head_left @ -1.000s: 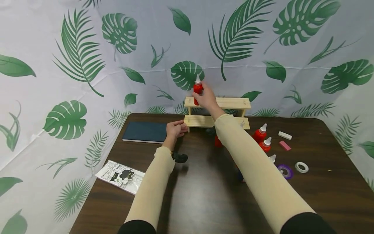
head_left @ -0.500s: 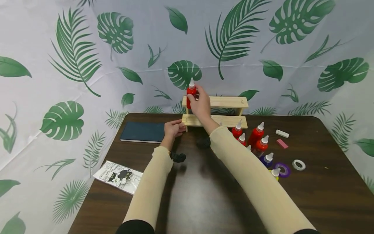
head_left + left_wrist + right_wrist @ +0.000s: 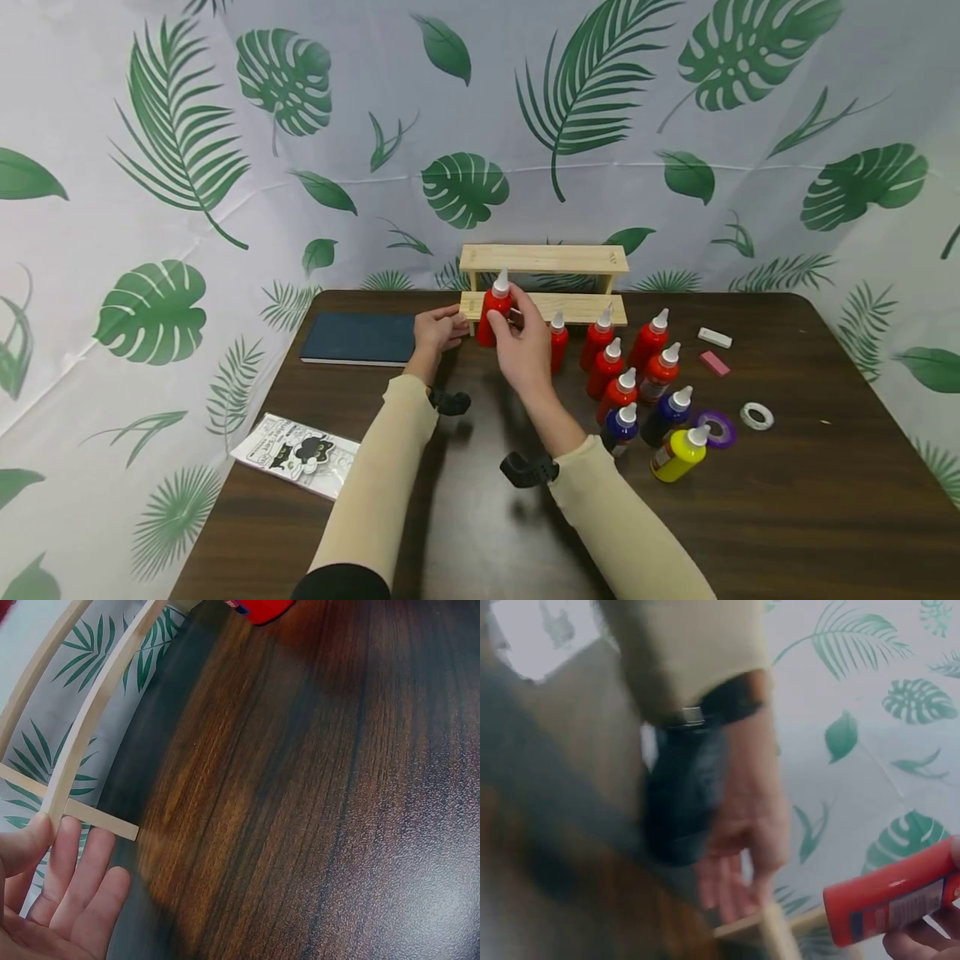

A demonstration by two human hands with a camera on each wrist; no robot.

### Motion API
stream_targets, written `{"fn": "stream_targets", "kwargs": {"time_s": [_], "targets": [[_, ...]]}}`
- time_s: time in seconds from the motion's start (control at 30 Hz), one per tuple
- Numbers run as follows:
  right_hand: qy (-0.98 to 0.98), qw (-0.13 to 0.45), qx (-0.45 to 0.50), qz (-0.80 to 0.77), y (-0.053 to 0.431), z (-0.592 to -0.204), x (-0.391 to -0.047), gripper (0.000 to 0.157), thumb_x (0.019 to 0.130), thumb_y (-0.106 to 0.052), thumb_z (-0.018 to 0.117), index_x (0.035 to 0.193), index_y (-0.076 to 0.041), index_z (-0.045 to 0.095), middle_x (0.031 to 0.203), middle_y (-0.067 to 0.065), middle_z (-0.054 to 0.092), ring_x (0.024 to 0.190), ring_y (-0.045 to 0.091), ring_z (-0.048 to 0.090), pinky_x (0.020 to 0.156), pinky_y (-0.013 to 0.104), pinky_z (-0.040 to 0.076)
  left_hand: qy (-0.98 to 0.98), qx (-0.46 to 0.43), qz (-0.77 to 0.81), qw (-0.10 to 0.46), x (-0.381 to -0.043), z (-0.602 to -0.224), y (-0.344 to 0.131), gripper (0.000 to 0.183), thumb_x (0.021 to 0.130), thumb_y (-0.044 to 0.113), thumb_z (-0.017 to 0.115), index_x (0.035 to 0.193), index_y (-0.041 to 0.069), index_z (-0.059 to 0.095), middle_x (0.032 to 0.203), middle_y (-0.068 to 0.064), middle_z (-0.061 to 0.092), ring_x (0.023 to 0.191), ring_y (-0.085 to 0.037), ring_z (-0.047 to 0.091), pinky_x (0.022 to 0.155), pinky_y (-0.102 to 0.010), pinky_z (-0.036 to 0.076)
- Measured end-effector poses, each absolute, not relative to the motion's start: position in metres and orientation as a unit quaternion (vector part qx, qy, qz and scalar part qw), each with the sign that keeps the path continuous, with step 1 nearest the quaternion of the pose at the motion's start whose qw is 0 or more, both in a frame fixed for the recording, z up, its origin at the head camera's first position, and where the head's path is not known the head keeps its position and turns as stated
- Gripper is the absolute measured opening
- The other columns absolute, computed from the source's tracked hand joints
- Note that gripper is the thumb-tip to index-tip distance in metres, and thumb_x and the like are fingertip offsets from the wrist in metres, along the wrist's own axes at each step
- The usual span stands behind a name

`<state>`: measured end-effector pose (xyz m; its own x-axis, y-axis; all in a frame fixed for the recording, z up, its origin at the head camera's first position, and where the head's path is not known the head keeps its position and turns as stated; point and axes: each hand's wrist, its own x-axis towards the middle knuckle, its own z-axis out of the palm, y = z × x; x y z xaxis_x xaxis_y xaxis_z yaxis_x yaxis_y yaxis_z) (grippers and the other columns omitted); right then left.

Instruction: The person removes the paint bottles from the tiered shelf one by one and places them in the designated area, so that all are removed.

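Note:
My right hand (image 3: 527, 350) grips a red squeeze bottle (image 3: 492, 321) with a white pointed cap. The bottle is upright in the head view, overlapping the left end of the lower board of a two-tier wooden rack (image 3: 551, 257). In the right wrist view the same red bottle (image 3: 889, 894) shows its label and base, with fingertips (image 3: 919, 941) around it. At the rack's left end, my left hand (image 3: 437, 332) holds the lower board. The left wrist view has the thumb (image 3: 26, 841) on that board's edge and the fingers by a short wooden leg (image 3: 101, 819).
Several red bottles (image 3: 604, 369), two dark blue bottles (image 3: 666, 417) and a yellow bottle (image 3: 678, 455) stand right of the rack. Beyond them lie purple tape (image 3: 722, 430), white tape (image 3: 757, 416), a pink eraser (image 3: 715, 363) and a white block (image 3: 715, 337). A dark notebook (image 3: 358, 337) and cat-print packet (image 3: 296, 454) lie left.
My right hand has brought the red bottle down from the upper board's left end and toward me, to the front of the lower board. The left hand stays at the rack.

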<state>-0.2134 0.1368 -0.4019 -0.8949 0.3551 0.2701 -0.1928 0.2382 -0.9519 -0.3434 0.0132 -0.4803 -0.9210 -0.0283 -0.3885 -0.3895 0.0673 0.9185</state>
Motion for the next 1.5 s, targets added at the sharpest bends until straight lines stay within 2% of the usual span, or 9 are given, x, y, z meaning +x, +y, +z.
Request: {"fn": "stream_targets", "kwargs": {"time_s": [0.27, 0.57, 1.07, 1.3, 1.5], "targets": [[-0.785, 0.274, -0.077, 0.550, 0.151, -0.453, -0.170, 0.047, 0.091, -0.013, 0.066, 0.136, -0.017, 0.054, 0.123, 0.010, 0.058, 0.109, 0.024, 0.056, 0.095, 0.045, 0.047, 0.717, -0.142, 0.671, 0.122, -0.339, -0.477, 0.013, 0.025, 0.087, 0.013, 0.070, 0.113, 0.012, 0.072, 0.089, -0.009, 0.074, 0.079, -0.018, 0.072, 0.074, -0.035, 0.057], [-0.780, 0.285, -0.130, 0.542, 0.168, -0.489, -0.145, 0.046, 0.092, -0.008, 0.062, 0.137, -0.014, 0.051, 0.126, 0.012, 0.054, 0.117, 0.028, 0.050, 0.102, 0.051, 0.037, 0.719, -0.136, 0.671, 0.121, -0.340, -0.481, 0.012, 0.028, 0.088, 0.014, 0.070, 0.116, 0.012, 0.071, 0.096, -0.013, 0.073, 0.085, -0.021, 0.072, 0.080, -0.039, 0.056], [-0.795, 0.260, -0.139, 0.530, 0.182, -0.498, -0.145, 0.048, 0.096, -0.012, 0.056, 0.143, -0.012, 0.043, 0.135, 0.013, 0.048, 0.123, 0.029, 0.046, 0.106, 0.051, 0.034, 0.723, -0.135, 0.668, 0.113, -0.341, -0.485, 0.016, 0.028, 0.088, 0.016, 0.070, 0.116, 0.012, 0.071, 0.095, -0.012, 0.073, 0.087, -0.023, 0.072, 0.079, -0.039, 0.056], [-0.792, 0.248, -0.145, 0.539, 0.185, -0.499, -0.147, 0.049, 0.097, -0.011, 0.054, 0.144, -0.016, 0.041, 0.139, 0.009, 0.046, 0.128, 0.027, 0.043, 0.108, 0.052, 0.030, 0.726, -0.139, 0.665, 0.111, -0.343, -0.484, 0.018, 0.028, 0.088, 0.017, 0.070, 0.116, 0.013, 0.071, 0.095, -0.011, 0.073, 0.084, -0.019, 0.072, 0.078, -0.037, 0.057], [-0.797, 0.224, -0.146, 0.541, 0.182, -0.496, -0.146, 0.058, 0.095, -0.008, 0.055, 0.149, -0.016, 0.034, 0.145, 0.010, 0.040, 0.134, 0.029, 0.037, 0.110, 0.055, 0.027, 0.725, -0.152, 0.664, 0.098, -0.342, -0.488, 0.016, 0.026, 0.087, 0.018, 0.071, 0.113, 0.014, 0.072, 0.091, -0.010, 0.074, 0.081, -0.019, 0.072, 0.075, -0.037, 0.057]]}}
